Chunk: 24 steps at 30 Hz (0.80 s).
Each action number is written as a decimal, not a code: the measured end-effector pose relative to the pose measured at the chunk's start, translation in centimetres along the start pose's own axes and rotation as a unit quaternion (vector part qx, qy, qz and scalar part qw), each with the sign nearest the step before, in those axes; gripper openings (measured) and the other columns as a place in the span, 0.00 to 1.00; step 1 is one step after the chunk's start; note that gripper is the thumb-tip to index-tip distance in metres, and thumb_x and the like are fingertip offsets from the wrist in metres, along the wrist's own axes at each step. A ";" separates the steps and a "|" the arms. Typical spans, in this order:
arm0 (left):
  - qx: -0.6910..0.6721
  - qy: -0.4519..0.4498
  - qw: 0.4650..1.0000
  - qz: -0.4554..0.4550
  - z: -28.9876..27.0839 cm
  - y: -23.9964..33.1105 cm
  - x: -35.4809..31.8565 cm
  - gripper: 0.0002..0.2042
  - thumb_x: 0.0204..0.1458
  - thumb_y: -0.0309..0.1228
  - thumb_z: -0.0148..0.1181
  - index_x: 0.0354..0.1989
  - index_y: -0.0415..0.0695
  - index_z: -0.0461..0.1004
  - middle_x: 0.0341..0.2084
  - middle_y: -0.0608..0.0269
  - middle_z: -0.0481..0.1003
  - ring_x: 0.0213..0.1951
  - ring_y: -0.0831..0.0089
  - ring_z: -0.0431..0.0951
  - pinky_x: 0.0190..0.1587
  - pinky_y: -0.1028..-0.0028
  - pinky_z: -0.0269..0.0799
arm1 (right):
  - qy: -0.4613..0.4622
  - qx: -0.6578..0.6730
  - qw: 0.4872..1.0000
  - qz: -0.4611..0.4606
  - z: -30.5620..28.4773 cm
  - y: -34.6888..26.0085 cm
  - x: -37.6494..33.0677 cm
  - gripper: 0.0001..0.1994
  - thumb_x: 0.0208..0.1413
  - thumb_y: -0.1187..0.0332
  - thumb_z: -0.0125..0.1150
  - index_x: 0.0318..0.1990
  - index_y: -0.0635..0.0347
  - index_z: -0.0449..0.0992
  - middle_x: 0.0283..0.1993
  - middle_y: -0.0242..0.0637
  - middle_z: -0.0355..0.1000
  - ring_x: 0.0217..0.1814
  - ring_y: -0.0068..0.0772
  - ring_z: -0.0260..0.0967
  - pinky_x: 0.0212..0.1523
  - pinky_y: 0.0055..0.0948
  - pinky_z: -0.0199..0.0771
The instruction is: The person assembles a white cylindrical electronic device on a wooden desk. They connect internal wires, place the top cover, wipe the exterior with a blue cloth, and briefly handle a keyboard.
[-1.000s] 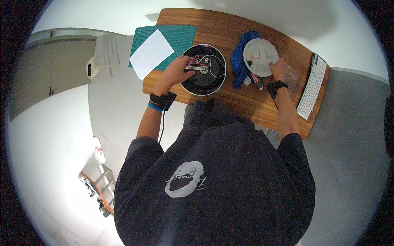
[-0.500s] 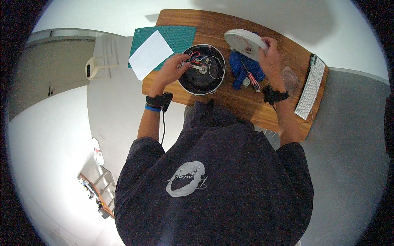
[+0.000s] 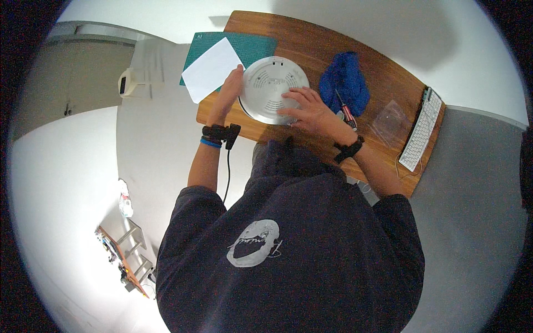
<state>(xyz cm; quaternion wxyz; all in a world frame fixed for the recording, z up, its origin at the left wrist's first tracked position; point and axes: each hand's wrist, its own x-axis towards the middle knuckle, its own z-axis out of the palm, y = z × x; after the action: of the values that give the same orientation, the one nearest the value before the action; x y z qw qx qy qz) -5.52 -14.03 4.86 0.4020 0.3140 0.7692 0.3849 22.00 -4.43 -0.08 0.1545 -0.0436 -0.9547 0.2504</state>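
Note:
A round white vented cover [image 3: 258,102] lies over the round metal housing that holds red and white wires. Its slotted face is up, and the wires are hidden beneath it. My left hand [image 3: 229,91] rests along the cover's left rim with its fingers stretched out. On the right part of the cover, my right hand [image 3: 313,114] presses down with spread fingers. To the right lies a screwdriver [image 3: 345,108] with a patterned red and dark handle, its shaft over a crumpled blue cloth [image 3: 347,77].
At the left of the wooden table [image 3: 311,36] a sheet of white paper [image 3: 211,71] lies on a green cutting mat [image 3: 258,47]. A clear plastic bag [image 3: 391,119] sits on the right, near a white keyboard [image 3: 421,130] along the table's right edge.
My right hand has brought the cover left from above the blue cloth onto the metal housing. My left hand has left the wires and moved to the rim.

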 end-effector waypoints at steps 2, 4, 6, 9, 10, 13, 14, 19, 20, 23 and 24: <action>0.038 0.022 0.998 -0.034 -0.9 -4.3 2.2 0.36 0.70 0.57 0.40 0.66 0.32 0.68 0.59 0.43 0.74 0.61 0.55 0.72 0.66 0.62 0.63 | -0.006 0.006 1.000 -0.004 -0.3 -0.3 0.6 0.30 0.44 0.61 0.78 0.58 0.36 0.76 0.74 0.37 0.58 0.79 0.49 0.50 0.76 0.57 0.52; 0.046 0.024 0.996 -0.075 -1.0 -5.0 3.1 0.36 0.70 0.57 0.42 0.63 0.31 0.72 0.55 0.44 0.77 0.57 0.57 0.76 0.63 0.64 0.66 | -0.019 0.010 1.000 0.002 -0.6 0.1 0.7 0.29 0.43 0.58 0.79 0.57 0.37 0.76 0.75 0.39 0.56 0.80 0.53 0.48 0.77 0.59 0.50; 0.028 0.020 0.991 -0.131 -1.1 -5.0 3.2 0.36 0.68 0.58 0.47 0.61 0.31 0.74 0.55 0.44 0.78 0.56 0.58 0.77 0.63 0.64 0.66 | -0.025 -0.018 0.999 0.033 -1.0 0.0 0.7 0.29 0.44 0.55 0.80 0.56 0.39 0.75 0.76 0.43 0.54 0.80 0.59 0.46 0.77 0.59 0.48; -0.040 0.008 0.996 -0.085 -0.3 -3.9 2.3 0.35 0.67 0.57 0.52 0.60 0.31 0.76 0.55 0.47 0.79 0.57 0.62 0.76 0.63 0.65 0.67 | -0.007 -0.006 0.997 0.080 -1.3 0.4 0.6 0.34 0.42 0.50 0.81 0.59 0.40 0.73 0.78 0.46 0.49 0.81 0.65 0.42 0.77 0.63 0.45; -0.068 -0.001 0.995 -0.067 -0.1 -5.3 2.8 0.32 0.67 0.55 0.54 0.56 0.32 0.78 0.51 0.52 0.80 0.54 0.66 0.77 0.60 0.66 0.69 | 0.003 0.007 0.995 0.095 -1.3 0.5 0.6 0.37 0.41 0.48 0.82 0.60 0.39 0.72 0.79 0.47 0.48 0.81 0.67 0.40 0.77 0.65 0.44; -0.043 -0.088 0.993 -0.058 1.5 -5.3 3.9 0.29 0.67 0.55 0.53 0.53 0.35 0.80 0.47 0.54 0.81 0.50 0.69 0.77 0.53 0.68 0.72 | 0.009 0.044 0.992 0.120 -1.9 1.5 0.4 0.44 0.41 0.45 0.80 0.69 0.36 0.66 0.81 0.50 0.42 0.82 0.68 0.36 0.72 0.77 0.42; -0.034 -0.061 0.997 -0.008 2.6 -4.9 3.8 0.28 0.67 0.54 0.53 0.52 0.37 0.78 0.44 0.57 0.80 0.47 0.71 0.76 0.48 0.69 0.73 | -0.011 0.021 0.992 0.128 -2.2 1.4 0.2 0.46 0.41 0.44 0.80 0.71 0.35 0.64 0.81 0.50 0.42 0.82 0.69 0.36 0.72 0.77 0.43; -0.092 -0.100 0.991 -0.008 6.5 -3.7 4.6 0.28 0.65 0.57 0.55 0.51 0.39 0.68 0.43 0.58 0.75 0.45 0.70 0.74 0.47 0.68 0.74 | -0.077 -0.039 0.979 0.184 -3.8 0.6 -0.4 0.51 0.42 0.39 0.77 0.76 0.32 0.58 0.82 0.50 0.40 0.82 0.70 0.35 0.72 0.78 0.43; -0.079 -0.098 0.992 -0.006 7.2 -3.4 4.8 0.29 0.64 0.59 0.56 0.50 0.39 0.65 0.43 0.56 0.73 0.46 0.69 0.74 0.48 0.67 0.74 | -0.077 -0.027 0.980 0.184 -3.9 0.7 -0.6 0.52 0.42 0.38 0.77 0.76 0.32 0.58 0.82 0.50 0.40 0.82 0.70 0.35 0.72 0.78 0.43; -0.048 -0.104 0.993 -0.003 8.1 -2.4 4.2 0.34 0.61 0.61 0.59 0.49 0.37 0.61 0.43 0.50 0.72 0.45 0.66 0.74 0.47 0.66 0.75 | -0.071 -0.011 0.980 0.188 -3.9 0.6 -1.7 0.51 0.42 0.38 0.77 0.75 0.32 0.58 0.83 0.49 0.40 0.82 0.71 0.35 0.72 0.78 0.43; -0.044 -0.103 0.994 -0.003 8.1 -2.4 4.3 0.34 0.61 0.61 0.59 0.49 0.37 0.61 0.44 0.50 0.72 0.45 0.66 0.75 0.46 0.66 0.76 | -0.065 -0.018 0.980 0.190 -3.7 0.3 -1.6 0.51 0.42 0.37 0.76 0.75 0.32 0.58 0.83 0.49 0.40 0.82 0.71 0.35 0.72 0.78 0.43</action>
<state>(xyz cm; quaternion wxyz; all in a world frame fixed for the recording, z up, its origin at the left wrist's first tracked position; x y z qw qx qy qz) -1.05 -9.09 -1.89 0.4939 0.3317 0.7069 0.3826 24.72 -2.73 2.35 0.0409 -0.2103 -0.9415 0.2602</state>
